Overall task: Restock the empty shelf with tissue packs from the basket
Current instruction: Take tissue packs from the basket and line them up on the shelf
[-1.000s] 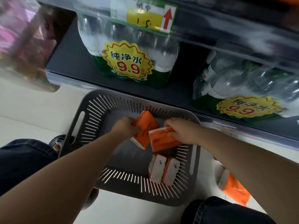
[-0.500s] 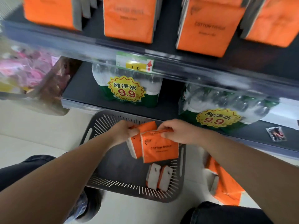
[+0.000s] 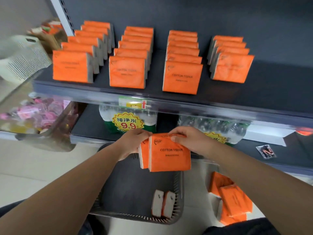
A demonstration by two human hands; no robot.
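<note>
Orange packs (image 3: 169, 156) rose from slotted basket (image 3: 132, 189), pinched by left grip (image 3: 131, 143), right grip (image 3: 188, 139).

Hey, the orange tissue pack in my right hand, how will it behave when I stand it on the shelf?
Probably light: the right hand holds the tissue pack by a pinch at its top edge. Likely soft rather than stiff, since its film wrapper looks wrinkled. It should stand upright like the shelved packs, but its narrow base may tip if nudged.
</note>
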